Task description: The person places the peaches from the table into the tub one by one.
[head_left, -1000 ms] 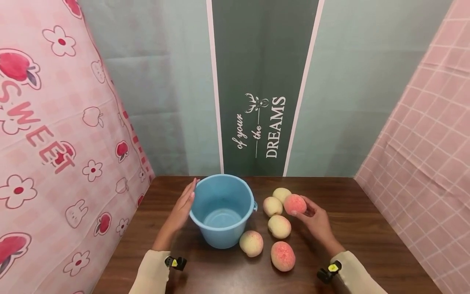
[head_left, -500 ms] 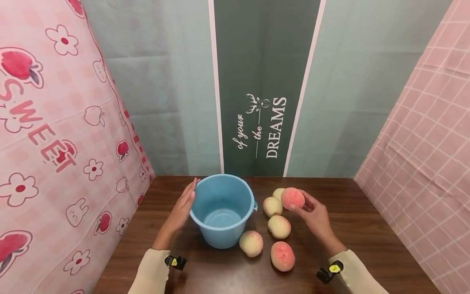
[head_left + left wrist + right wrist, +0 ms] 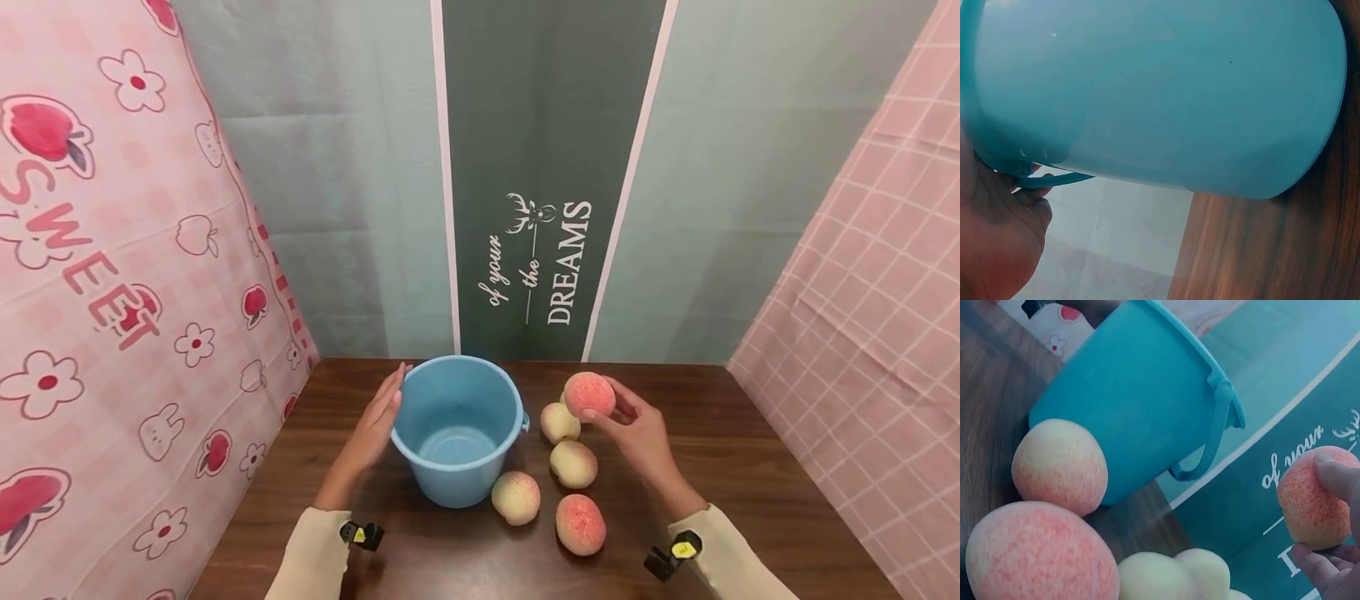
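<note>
My right hand grips a pink peach between thumb and fingers, raised above the other peaches; the right wrist view shows the peach off the table. Along the left side of a blue bucket, my left hand rests with straight fingers at the rim. In the left wrist view that hand lies by the bucket's handle. The bucket stands upright, with nothing inside it. A pale peach sits against its front right, and a redder peach lies nearer the front.
Right of the bucket are a pale peach and another pale peach behind it. One more is mostly hidden behind the held peach. The brown wooden table ends at a green cloth backdrop, with pink cloths on both sides.
My right hand has lifted the pink peach up and slightly left, so it covers more of the rear peach. My left hand and the bucket stay in place.
</note>
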A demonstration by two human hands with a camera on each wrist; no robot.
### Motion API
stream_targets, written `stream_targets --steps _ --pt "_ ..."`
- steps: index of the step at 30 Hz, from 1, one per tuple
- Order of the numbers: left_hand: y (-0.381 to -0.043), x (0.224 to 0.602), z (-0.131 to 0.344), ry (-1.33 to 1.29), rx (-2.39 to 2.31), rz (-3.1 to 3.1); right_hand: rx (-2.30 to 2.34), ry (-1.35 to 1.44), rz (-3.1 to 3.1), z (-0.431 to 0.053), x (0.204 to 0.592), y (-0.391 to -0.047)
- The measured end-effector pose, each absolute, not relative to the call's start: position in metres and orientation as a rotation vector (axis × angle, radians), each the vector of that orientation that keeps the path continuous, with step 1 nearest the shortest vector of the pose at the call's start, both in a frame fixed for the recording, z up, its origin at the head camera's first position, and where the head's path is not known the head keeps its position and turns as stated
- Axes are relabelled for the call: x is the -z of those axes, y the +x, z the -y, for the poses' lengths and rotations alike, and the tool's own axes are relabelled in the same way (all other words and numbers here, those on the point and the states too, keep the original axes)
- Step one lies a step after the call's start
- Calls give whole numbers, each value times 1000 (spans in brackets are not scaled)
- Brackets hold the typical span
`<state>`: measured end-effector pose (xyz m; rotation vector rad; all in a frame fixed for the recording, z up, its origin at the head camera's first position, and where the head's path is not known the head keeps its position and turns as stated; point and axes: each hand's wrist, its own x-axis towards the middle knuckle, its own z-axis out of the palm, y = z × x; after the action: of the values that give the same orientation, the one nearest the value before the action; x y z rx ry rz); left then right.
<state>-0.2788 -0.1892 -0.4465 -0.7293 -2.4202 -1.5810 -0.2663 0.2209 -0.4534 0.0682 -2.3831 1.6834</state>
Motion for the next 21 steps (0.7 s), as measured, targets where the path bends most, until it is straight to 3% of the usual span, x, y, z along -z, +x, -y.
stream_targets --steps 11,21 --pt "-278 447 189 -737 1574 2398 -1713 95 2386 -196 417 -251" --pt "-279 447 189 -732 1595 2409 -1754 164 2380 -190 426 -265"
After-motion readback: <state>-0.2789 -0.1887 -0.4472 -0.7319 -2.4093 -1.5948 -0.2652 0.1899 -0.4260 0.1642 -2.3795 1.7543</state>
